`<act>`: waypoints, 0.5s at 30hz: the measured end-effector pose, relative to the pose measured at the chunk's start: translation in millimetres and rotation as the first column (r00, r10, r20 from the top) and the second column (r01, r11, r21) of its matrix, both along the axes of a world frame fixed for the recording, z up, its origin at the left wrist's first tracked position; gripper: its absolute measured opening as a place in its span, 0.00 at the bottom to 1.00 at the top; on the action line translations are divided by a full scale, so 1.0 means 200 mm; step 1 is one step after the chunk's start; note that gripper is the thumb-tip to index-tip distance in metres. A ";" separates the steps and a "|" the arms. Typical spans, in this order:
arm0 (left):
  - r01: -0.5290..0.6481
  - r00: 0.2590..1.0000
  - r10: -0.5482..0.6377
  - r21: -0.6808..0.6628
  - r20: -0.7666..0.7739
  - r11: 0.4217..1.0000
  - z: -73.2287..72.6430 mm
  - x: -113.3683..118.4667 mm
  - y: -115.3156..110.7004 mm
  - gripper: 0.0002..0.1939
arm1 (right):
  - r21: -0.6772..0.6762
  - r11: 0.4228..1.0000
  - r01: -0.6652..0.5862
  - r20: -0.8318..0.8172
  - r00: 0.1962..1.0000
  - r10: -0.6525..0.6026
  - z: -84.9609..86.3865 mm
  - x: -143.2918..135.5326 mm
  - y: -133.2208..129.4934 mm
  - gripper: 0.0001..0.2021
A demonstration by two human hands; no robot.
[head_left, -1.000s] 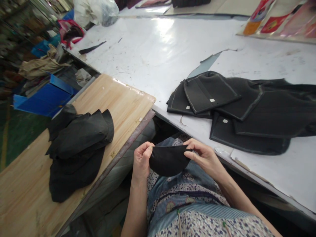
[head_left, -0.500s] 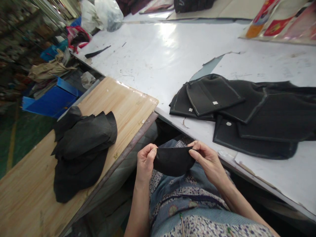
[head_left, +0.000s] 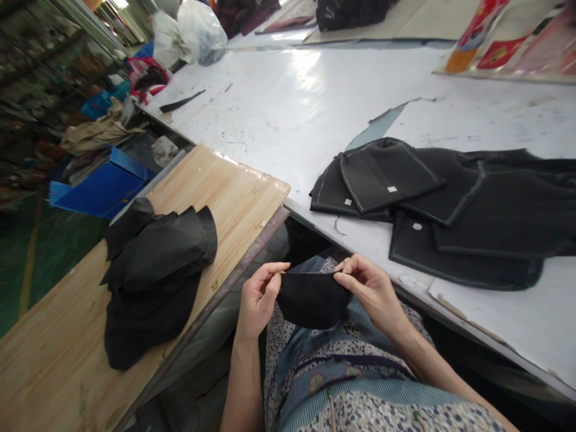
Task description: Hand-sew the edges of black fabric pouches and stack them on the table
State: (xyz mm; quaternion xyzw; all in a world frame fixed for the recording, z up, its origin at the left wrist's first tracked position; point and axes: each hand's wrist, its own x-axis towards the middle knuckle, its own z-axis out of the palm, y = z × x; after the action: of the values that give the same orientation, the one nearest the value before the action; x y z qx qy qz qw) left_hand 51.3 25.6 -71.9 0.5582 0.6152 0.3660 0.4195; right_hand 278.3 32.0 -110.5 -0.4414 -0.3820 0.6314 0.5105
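Note:
A small black fabric piece [head_left: 312,300] with a straight top edge and a curved bottom hangs above my lap. My left hand [head_left: 260,300] pinches its upper left corner, and my right hand [head_left: 371,291] pinches the edge near the upper right. On the wooden board [head_left: 243,180] to the left lies a loose pile of black fabric pieces [head_left: 157,258]. Flat black sewn pieces [head_left: 468,210] with pale seam lines and small white stickers overlap on the white table [head_left: 279,102] at the right.
A blue box [head_left: 101,186] stands beyond the board at the left. Clear plastic bags [head_left: 200,30] sit at the table's far left corner, with a dark strip [head_left: 182,101] nearby. Printed plastic packaging [head_left: 508,48] lies at the upper right.
Both hands have shifted slightly left with the black piece. My right hand's grip is now a little inward from the corner, and my left index finger reaches out past the thumb.

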 end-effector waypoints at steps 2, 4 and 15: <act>0.089 0.985 -0.080 0.052 -0.154 0.995 0.05 0.00 0.00 0.11 | 0.038 0.998 -0.040 0.042 0.998 0.038 0.02 -0.02 0.00 0.12; 0.223 0.934 -0.178 0.117 -0.311 0.968 0.09 0.02 -0.01 0.09 | 0.102 0.991 -0.083 0.108 0.992 0.072 0.03 -0.04 0.01 0.10; 0.314 0.944 -0.294 0.136 -0.151 0.940 0.04 0.18 -0.03 0.05 | 0.355 0.858 -0.370 0.361 0.901 0.239 0.07 -0.01 0.02 0.05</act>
State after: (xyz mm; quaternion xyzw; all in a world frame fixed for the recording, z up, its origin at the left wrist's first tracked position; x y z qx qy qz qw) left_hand 86.4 20.2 -63.0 0.7004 0.5162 0.3076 0.3852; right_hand 275.6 35.5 -95.9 -0.3474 -0.6469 0.5336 0.4197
